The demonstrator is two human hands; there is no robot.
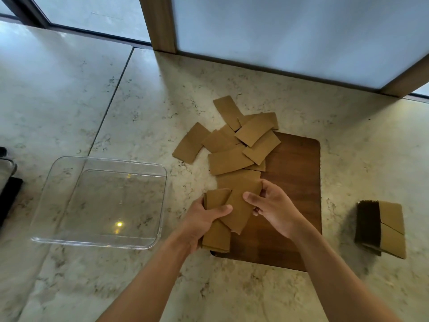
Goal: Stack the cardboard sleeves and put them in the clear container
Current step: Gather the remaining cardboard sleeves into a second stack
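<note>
Several brown cardboard sleeves lie scattered flat across the marble counter and the far left corner of a wooden board. My left hand is shut on a small stack of sleeves above the board's near left corner. My right hand pinches another sleeve that lies slanted over that stack. The clear container sits to the left of my hands with nothing in it.
A neat bundle of sleeves stands on edge at the right of the counter. A frosted panel with a wooden frame rises at the back. Dark objects sit at the left edge.
</note>
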